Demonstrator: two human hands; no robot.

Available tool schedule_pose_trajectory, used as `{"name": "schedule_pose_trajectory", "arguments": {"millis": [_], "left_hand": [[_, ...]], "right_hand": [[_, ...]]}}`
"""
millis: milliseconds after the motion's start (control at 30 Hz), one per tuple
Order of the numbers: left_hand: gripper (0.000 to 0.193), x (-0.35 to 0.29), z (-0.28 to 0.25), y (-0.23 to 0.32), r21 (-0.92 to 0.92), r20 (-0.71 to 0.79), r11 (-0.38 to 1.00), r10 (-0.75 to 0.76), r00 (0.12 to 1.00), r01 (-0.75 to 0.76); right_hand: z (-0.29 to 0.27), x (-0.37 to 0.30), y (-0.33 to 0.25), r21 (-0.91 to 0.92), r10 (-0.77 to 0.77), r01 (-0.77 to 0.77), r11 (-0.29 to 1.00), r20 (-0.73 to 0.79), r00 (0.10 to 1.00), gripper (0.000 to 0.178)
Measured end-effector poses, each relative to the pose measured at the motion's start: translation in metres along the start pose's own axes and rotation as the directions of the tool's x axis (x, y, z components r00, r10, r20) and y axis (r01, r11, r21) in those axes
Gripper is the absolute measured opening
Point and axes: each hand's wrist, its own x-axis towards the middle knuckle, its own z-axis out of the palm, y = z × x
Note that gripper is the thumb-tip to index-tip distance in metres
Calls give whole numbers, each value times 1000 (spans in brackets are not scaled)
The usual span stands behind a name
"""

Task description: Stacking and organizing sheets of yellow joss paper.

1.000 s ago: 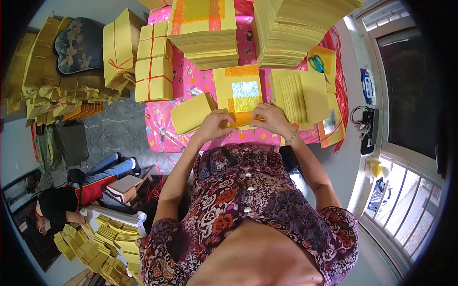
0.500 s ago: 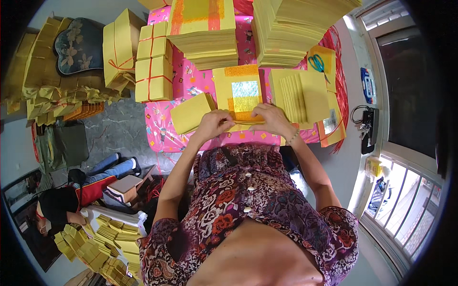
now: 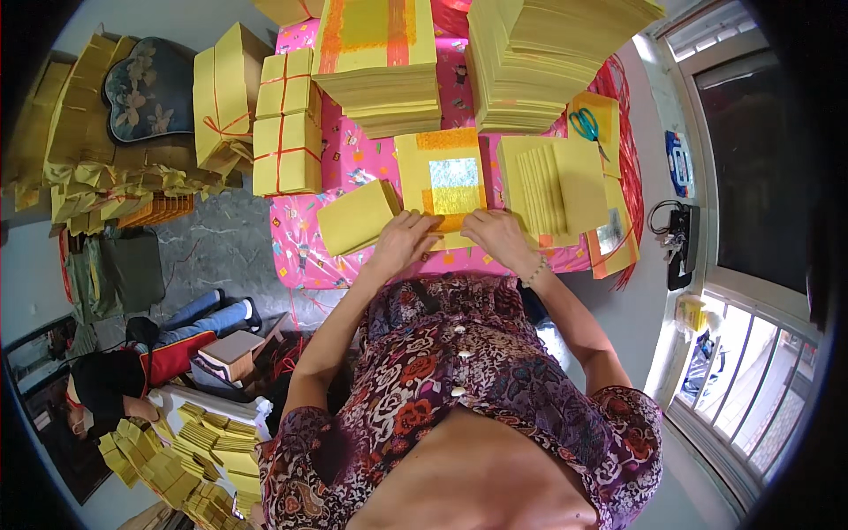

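A yellow paper sheet [image 3: 412, 170] lies before me on the table, with orange bands and a silver-and-gold foil patch [image 3: 454, 175] in its middle. At its near edge, my left hand [image 3: 405, 242] grips the left part with curled fingers. My right hand [image 3: 495, 237], a bracelet on its wrist, is closed on the right part of that edge. Fingers partly hide the edge between them. Beside the left hand lies a small stack of folded yellow paper [image 3: 358, 216]. A fanned pile of folded yellow paper [image 3: 541, 187] lies just right of the sheet.
Tall stacks of yellow paper [image 3: 393, 95] [image 3: 512, 93] stand at the back of the pink-covered table [image 3: 305, 252]. Bundles tied with red string [image 3: 287, 155] are at the left. Teal scissors [image 3: 585, 124] lie at the right, near red strands [image 3: 624, 132]. Another person [image 3: 110, 375] is at the lower left.
My fingers have gone from pinching the raised near edge to lying lower over it. The right hand has come slightly nearer to me. The view has shifted a little.
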Motion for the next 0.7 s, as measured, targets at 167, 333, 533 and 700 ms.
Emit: {"name": "schedule_pose_trajectory", "arguments": {"millis": [167, 333, 533, 700], "left_hand": [[26, 3, 6, -14, 23, 32, 998, -53, 998, 52], [41, 9, -9, -10, -141, 16, 980, -143, 990, 144], [55, 7, -4, 17, 116, -337, 993, 53, 940, -14], [70, 25, 13, 21, 118, -77, 993, -2, 997, 11]], "right_hand": [[-5, 2, -1, 51, 29, -27, 998, -32, 999, 18], [-21, 23, 7, 71, 77, -80, 994, 42, 996, 17], [-41, 72, 26, 96, 164, -163, 982, 1, 987, 18], [-28, 114, 54, 67, 179, -175, 982, -52, 983, 20]]}}
